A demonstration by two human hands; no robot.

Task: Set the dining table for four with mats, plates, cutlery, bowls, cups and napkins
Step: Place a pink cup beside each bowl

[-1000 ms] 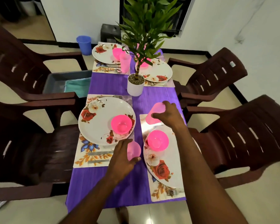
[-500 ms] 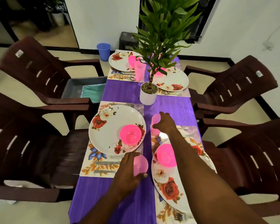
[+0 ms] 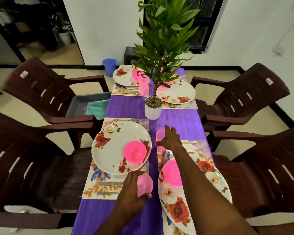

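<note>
At worktop centre, near end: two pale pink cups, each under a hand.
Left hand (image 3: 131, 190): curled round translucent near cup (image 3: 144, 185), upright on purple cloth (image 3: 126, 106), at 4 o'clock of near-left plate (image 3: 112, 150).
Right hand (image 3: 169, 139): fingers clamped over far cup (image 3: 159, 135), at top corner of near-right mat (image 3: 202, 150), 12 o'clock of near-right plate (image 3: 215, 180).
Plates: white, red rose print; bright pink bowl (image 3: 135, 151) on near-left plate, second bowl (image 3: 172, 173) on near-right plate.
Far settings: two more rose plates, pink bowls, third cup (image 3: 143, 86) at 11 o'clock of plant pot (image 3: 153, 107).
Cutlery: lying on floral mats, partly hidden.
Labels: small white stickers on chair backs, unreadable.
Surface: narrow worktop under purple cloth.
Room: four dark brown plastic chairs (image 3: 46, 92), blue bin (image 3: 109, 66) by white wall, pale tiled floor.
</note>
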